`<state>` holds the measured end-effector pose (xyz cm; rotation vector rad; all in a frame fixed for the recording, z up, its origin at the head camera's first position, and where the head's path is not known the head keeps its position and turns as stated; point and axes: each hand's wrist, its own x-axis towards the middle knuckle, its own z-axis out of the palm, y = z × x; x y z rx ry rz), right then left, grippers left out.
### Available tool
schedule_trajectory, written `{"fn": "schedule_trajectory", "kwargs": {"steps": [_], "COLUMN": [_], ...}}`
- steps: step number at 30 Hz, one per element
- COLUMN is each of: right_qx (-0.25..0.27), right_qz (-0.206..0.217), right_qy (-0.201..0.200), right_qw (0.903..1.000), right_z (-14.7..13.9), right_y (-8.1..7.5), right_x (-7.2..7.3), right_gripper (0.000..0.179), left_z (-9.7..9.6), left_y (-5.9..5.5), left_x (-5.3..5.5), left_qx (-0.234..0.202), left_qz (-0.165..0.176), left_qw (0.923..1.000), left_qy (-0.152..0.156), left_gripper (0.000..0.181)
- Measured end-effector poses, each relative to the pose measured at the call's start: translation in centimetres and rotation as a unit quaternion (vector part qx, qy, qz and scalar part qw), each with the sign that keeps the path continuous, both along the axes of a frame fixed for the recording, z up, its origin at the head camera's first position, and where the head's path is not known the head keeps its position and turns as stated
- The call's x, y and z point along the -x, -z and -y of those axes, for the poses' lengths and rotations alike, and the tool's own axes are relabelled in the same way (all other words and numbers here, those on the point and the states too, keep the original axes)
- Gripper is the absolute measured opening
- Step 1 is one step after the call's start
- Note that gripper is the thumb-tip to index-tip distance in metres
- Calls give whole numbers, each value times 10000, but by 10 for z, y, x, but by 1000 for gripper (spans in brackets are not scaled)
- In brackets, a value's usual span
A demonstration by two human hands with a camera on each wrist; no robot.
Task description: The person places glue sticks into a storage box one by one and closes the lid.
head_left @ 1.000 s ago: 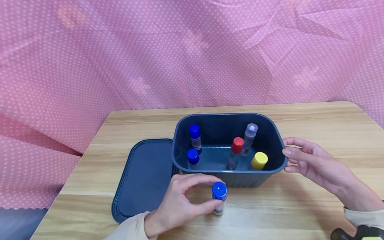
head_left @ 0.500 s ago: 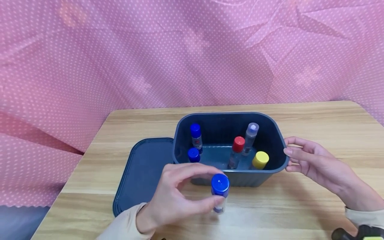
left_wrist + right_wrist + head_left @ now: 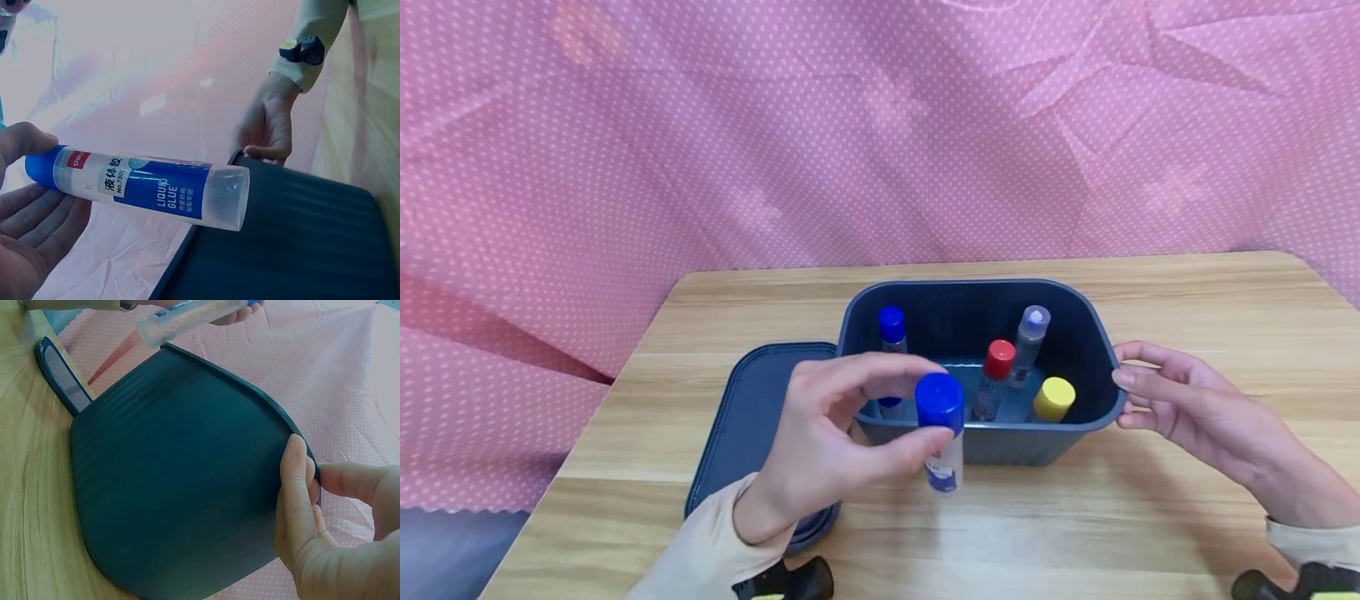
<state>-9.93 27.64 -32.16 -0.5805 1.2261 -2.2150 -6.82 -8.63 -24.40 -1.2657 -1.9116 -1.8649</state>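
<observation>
My left hand (image 3: 820,437) pinches a liquid glue bottle (image 3: 943,458) by its blue cap, just in front of the dark blue bin (image 3: 1022,448). The left wrist view shows its "LIQUID GLUE" label on the clear glue bottle (image 3: 156,190), raised above the table. With thumb and fingers my right hand (image 3: 1198,408) grips the bin's right rim. Several bottles stand inside: a blue-capped bottle (image 3: 892,327) at the left, a red-capped bottle (image 3: 998,362), a clear-topped bottle (image 3: 1032,333) and a yellow-capped bottle (image 3: 1054,400). Another blue-capped one is mostly hidden behind my left fingers.
A dark blue lid (image 3: 741,425) lies flat on the wooden table (image 3: 1150,533), left of the bin and partly under my left forearm. A pink dotted cloth (image 3: 880,125) hangs behind the table. Black straps with yellow sit at both wrists.
My left hand has lifted the glue bottle from low in front of the bin up toward its front rim. The right hand stays at the bin's right rim.
</observation>
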Motion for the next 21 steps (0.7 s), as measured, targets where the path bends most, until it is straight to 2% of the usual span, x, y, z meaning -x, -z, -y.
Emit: {"fn": "schedule_trajectory", "kwargs": {"steps": [9, 16, 21], "right_qx": [61, 48, 41], "right_qz": [47, 64, 96], "right_qy": [-63, -61, -70], "right_qw": [10000, 9999, 9999], "right_z": [-1, -1, -1], "right_y": [2, 1, 1], "right_x": [2, 3, 3], "right_gripper": [40, 40, 40], "left_z": [0, -1, 0], "left_y": [-8, -18, -22], "left_x": [17, 27, 34], "left_qx": [128, 59, 14], "left_qz": [239, 405, 396], "left_qw": [9994, 9991, 9985], "left_qy": [-218, -140, -371], "left_gripper": [45, 52, 55]}}
